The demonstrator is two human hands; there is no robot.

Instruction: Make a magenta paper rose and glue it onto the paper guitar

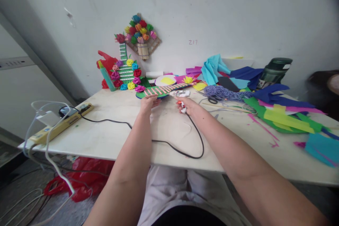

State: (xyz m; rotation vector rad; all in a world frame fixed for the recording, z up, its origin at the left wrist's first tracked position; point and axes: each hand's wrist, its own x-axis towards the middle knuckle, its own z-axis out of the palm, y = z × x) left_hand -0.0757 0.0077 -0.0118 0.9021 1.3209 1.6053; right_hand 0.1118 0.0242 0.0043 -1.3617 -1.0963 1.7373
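Note:
My right hand (184, 105) is wrapped round the handle of a white hot glue gun (180, 93), whose nozzle points left. A black cord trails from its grip. Close to the nozzle lies a green guitar-shaped craft piece (156, 91) with pale pink strips set across its body and neck. My left hand (149, 103) grips the near edge of this piece, the thumb partly hidden. Behind it stands a similar green piece (125, 70) with white strips and paper roses around it, leaning on the wall.
A yellow power strip (60, 125) with plugs and cables lies on the left of the table. A teal glue bottle (106, 77) stands at the back. Purple yarn (225, 92), black scissors (212, 100), coloured paper (286, 118) and a dark bottle (274, 72) occupy the right.

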